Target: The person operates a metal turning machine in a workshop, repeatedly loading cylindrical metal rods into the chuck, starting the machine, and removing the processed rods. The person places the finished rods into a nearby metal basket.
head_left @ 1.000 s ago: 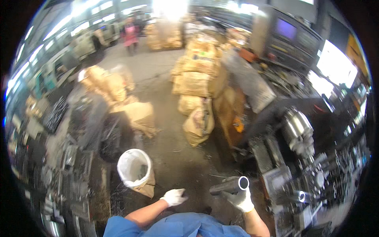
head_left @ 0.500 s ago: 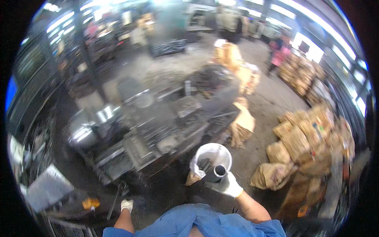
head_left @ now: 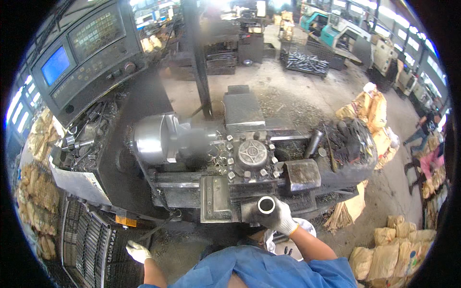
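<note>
In my white-gloved right hand [head_left: 284, 218] is a dark metal tube [head_left: 257, 216], its round hollow end facing up. It is held in front of a lathe, by the near edge of the carriage [head_left: 214, 199]. A white bucket [head_left: 307, 228] with a few dark pieces in it stands partly hidden under my right forearm. My gloved left hand [head_left: 138, 251] is low at the left with fingers extended, near the lower end of a long thin rod [head_left: 156, 229]. Past the tube are the round tool post [head_left: 252, 152] and the shiny chuck [head_left: 152, 139]; a blur covers the chuck's jaw side.
A control panel [head_left: 91, 62] with a blue screen rises at the left. Another metal cylinder [head_left: 314, 144] leans on the lathe's right end, beside dark gloves or rags [head_left: 349, 139]. Stacked sacks [head_left: 384, 257] lie at the lower right. A person [head_left: 425, 127] is at the far right.
My view has turned right-to-left, now facing the lathe squarely. The tube in my right hand has moved from above the bucket to the lathe's front. My left hand has come nearer the rod.
</note>
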A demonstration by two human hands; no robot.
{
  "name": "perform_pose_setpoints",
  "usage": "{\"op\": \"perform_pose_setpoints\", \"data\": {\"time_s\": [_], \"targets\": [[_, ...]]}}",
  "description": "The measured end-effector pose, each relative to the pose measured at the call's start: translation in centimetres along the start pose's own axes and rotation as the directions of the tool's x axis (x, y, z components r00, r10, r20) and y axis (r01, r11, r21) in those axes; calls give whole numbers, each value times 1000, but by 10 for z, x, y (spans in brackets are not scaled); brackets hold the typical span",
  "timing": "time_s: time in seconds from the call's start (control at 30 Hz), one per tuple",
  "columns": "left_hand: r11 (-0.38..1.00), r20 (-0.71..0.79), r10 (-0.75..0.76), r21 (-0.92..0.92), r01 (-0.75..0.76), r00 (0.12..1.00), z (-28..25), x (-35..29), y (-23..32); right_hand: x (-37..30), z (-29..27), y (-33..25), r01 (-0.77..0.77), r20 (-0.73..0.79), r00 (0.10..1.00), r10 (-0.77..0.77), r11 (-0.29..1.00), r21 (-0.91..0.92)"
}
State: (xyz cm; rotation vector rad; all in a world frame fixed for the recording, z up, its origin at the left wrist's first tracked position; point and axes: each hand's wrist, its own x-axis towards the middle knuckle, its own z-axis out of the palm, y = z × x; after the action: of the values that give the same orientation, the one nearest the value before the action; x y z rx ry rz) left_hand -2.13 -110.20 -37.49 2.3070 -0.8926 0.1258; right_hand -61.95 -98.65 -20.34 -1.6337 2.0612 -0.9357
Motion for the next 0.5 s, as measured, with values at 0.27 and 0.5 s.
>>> {"op": "perform_pose_setpoints", "data": {"time_s": [0.27, 0.5], "targets": [[939, -8, 336, -81, -336, 942, -13, 20, 59, 81, -151, -21, 313, 305, 886, -350, 935, 166], [940, 207, 133, -335, -57, 969, -33, 26, 56, 288, -105, -89, 141, 459, 870, -180, 983, 118]]}}
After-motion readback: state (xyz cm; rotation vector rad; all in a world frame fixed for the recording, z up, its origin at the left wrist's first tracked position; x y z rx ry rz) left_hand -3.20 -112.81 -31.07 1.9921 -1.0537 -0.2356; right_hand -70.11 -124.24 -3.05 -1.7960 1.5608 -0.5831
